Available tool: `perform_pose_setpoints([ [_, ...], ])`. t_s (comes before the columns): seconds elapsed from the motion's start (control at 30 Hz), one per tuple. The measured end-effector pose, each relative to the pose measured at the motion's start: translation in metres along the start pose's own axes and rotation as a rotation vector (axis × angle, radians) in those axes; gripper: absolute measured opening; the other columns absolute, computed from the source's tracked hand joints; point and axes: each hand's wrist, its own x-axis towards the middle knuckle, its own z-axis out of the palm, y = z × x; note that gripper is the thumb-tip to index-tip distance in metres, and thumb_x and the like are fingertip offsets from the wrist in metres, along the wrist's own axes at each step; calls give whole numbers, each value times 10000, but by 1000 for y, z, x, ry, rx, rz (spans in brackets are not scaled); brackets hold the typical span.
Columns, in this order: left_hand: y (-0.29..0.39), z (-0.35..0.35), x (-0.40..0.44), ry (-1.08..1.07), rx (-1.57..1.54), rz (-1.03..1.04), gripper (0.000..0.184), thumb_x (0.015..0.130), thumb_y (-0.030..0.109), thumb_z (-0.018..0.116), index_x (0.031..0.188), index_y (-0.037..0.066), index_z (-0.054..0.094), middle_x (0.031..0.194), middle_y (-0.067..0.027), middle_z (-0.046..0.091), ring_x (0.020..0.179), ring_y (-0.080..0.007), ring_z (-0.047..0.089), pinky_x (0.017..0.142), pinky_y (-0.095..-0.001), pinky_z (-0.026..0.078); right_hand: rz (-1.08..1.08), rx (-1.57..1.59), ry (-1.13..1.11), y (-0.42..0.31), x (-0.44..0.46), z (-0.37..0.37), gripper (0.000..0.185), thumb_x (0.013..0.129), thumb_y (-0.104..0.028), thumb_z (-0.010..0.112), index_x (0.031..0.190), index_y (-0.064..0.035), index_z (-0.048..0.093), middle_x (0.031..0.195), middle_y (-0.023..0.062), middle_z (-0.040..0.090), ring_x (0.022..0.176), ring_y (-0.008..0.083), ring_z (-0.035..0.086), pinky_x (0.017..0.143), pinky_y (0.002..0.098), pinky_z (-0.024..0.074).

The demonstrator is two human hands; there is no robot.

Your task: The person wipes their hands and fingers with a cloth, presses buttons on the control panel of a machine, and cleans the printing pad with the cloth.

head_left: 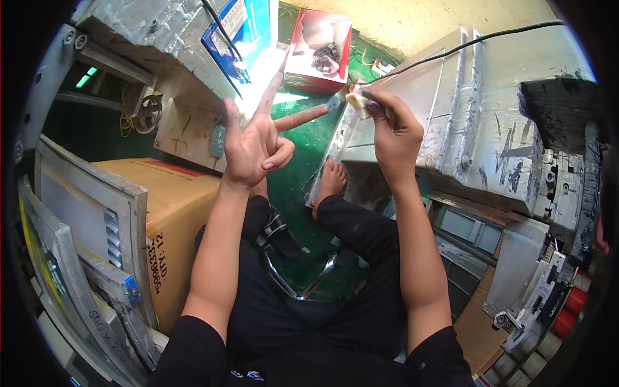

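Head view: the two hands are positioned apart from each other, in front of the seated person, with both forearms extended forward. The right hand (pixel 400 135) grips a small pale piece (pixel 358 107) between the thumb and the fingertips; the piece is located at the upper middle of the view, near the edge of the right-hand metal housing (pixel 425 80). The exact form of the piece is too small to determine. The left hand (pixel 253 147) is raised with the palm exposed: the thumb, index finger and middle finger are spread, and the remaining two fingers are curled toward the palm. Dark smudges mark the tip of its middle finger. Beyond the hands, a red box (pixel 314 84) with a pale interior rests on the green floor (pixel 302 222) and contains dark items (pixel 326 58). A blue panel (pixel 242 32) stands at the upper left, beside a strong glare. A black cable (pixel 490 39) crosses above the right-hand housing. On the left side, a cardboard box (pixel 187 203) with printed lettering is located beside the left forearm; metal-edged frames (pixel 140 222) stand next to it. A bare foot (pixel 332 177) is placed against the base of the right-hand housing. Red rolls (pixel 576 300) are mounted at the far right.
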Motion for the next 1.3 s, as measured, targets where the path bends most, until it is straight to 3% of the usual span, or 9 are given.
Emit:
perform_pose_setpoints([
  [0.1, -16, -2, 2, 57, 399, 66, 1012, 893, 878, 117, 1645, 219, -39, 1574, -296, 355, 856, -232, 702, 592, -241, 525, 233, 208, 88, -1, -1, 4, 183, 1013, -39, 620, 1145, 76, 673, 1063, 96, 720, 944, 112, 668, 821, 285, 575],
  [0.13, -27, 0, 1, 46, 506, 125, 963, 929, 838, 152, 1651, 215, 14, 1661, -264, 174, 1315, -392, 544, 924, -411, 539, 288, 298, 75, -8, -4, 16, 184, 1014, -45, 620, 1144, 74, 673, 1061, 95, 718, 944, 111, 666, 826, 282, 575],
  [0.27, -43, 5, 4, 103, 1075, 281, 960, 936, 814, 272, 1649, 193, 106, 1666, -297, 68, 1477, -491, 291, 1162, -538, 301, 531, 523, -31, -29, -26, 51, 258, 1005, -83, 648, 1208, 75, 632, 1072, 93, 702, 962, 121, 662, 892, 286, 563],
  [0.53, -56, 3, 6, 102, 1282, 260, 880, 913, 819, 365, 1591, 259, 357, 1673, -261, 95, 1510, -479, 214, 1182, -573, 255, 847, 933, 87, -21, -30, 49, 308, 963, -77, 706, 1237, 36, 620, 1188, 111, 689, 1054, 166, 671, 946, 328, 552],
  [0.63, -59, 12, -1, 21, 1532, 184, 808, 913, 800, 406, 1556, 311, 426, 1686, -222, 103, 1523, -467, 188, 1204, -573, 215, 691, 1008, 190, -11, -8, 25, 273, 974, -106, 695, 1219, 1, 639, 1178, 100, 695, 1037, 174, 682, 953, 349, 566],
  [0.73, -62, 12, -3, 0, 1580, 170, 763, 906, 793, 434, 1518, 340, 485, 1684, -221, 121, 1531, -457, 172, 1217, -576, 176, 473, 640, 173, -8, 10, -3, 241, 966, -31, 672, 1200, 29, 671, 1171, 122, 710, 1058, 215, 689, 959, 374, 554],
  [0.87, -59, 9, 1, 14, 1546, 203, 768, 909, 796, 424, 1485, 299, 535, 1679, -227, 137, 1531, -457, 173, 1217, -576, 179, -6, -173, -330, -22, 1, -24, 364, 872, 116, 623, 1183, -44, 723, 1221, 132, 709, 1128, 262, 686, 966, 364, 533],
  [1.07, -49, 0, 0, -33, 1442, 230, 855, 926, 800, 378, 1290, 90, 684, 1678, -243, 118, 1531, -461, 172, 1215, -565, 194, -290, -295, -524, -12, -13, 1, 384, 828, 37, 654, 1193, -66, 711, 1183, 123, 707, 1165, 345, 652, 1017, 427, 508],
  [1.3, -34, 0, 2, 12, 1025, 378, 810, 966, 770, 323, 1263, 138, 733, 1659, -278, 161, 1525, -456, 209, 1215, -535, 209, -76, -216, -435, -7, -5, -16, 332, 845, 90, 629, 1140, -30, 724, 1030, 144, 727, 951, 304, 720, 831, 373, 565],
])
